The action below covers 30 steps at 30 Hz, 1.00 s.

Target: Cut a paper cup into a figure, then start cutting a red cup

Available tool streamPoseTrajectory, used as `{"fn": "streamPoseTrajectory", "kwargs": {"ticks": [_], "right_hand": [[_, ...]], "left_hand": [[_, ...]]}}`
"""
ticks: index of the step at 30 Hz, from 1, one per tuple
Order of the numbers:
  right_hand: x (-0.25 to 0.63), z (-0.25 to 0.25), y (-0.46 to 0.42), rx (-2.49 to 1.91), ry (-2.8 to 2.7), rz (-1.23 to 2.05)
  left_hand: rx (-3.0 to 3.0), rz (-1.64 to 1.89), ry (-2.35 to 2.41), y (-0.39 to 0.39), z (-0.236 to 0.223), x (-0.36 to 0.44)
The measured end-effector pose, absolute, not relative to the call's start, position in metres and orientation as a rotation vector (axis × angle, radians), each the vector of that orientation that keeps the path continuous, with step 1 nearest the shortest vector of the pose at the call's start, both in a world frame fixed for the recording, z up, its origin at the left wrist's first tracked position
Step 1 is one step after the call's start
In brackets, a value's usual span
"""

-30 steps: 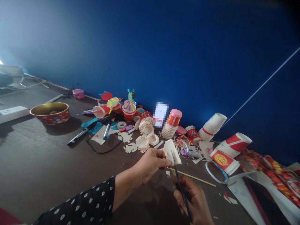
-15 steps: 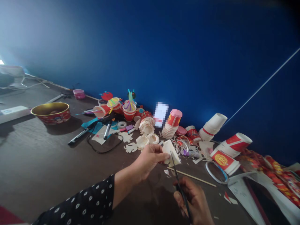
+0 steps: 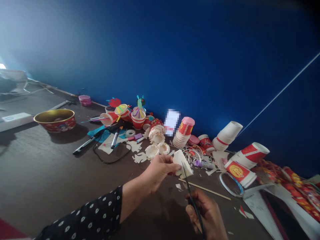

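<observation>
My left hand [image 3: 157, 173] pinches a white paper cup piece [image 3: 183, 162] above the dark table [image 3: 45, 173]. My right hand [image 3: 207, 216] is wrapped round black scissors [image 3: 192, 197], whose blades point up into the cup piece's lower edge. A thin wooden stick [image 3: 205, 189] lies on the table just behind the scissors. Small white paper scraps [image 3: 179, 186] lie under the cup piece.
Cut paper cups and flower shapes [image 3: 156, 146] crowd the table by the blue wall. Red and white cups [image 3: 240, 156] lie at the right, with a tape ring [image 3: 230, 183]. A gold bowl [image 3: 55, 120] stands at the left, with markers [image 3: 114, 138] and a black cable [image 3: 110, 158].
The left hand has turned the cup piece slightly and the scissors have shifted a little along its edge. The view has drifted slightly.
</observation>
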State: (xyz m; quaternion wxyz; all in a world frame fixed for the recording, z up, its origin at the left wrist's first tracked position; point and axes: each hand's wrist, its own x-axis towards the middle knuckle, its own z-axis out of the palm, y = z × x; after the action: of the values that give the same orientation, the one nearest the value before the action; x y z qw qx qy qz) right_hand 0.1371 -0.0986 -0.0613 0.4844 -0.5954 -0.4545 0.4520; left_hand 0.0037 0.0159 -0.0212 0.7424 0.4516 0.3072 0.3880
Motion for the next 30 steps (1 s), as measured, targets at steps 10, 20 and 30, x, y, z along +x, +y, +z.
{"fn": "streamPoseTrajectory", "kwargs": {"ticks": [10,20,30], "right_hand": [[0.141,-0.064,-0.098,-1.398,-1.096,1.148],[0.136,-0.057,-0.098,-1.401,-0.998,1.201],[0.149,-0.066,-0.093,-1.336,-1.012,1.278]], "left_hand": [[0.975,0.842,0.649,0.016,-0.022,0.004],[0.887,0.825,0.645,0.016,-0.026,0.005],[0.815,0.81,0.561,0.013,-0.024,0.006]]}}
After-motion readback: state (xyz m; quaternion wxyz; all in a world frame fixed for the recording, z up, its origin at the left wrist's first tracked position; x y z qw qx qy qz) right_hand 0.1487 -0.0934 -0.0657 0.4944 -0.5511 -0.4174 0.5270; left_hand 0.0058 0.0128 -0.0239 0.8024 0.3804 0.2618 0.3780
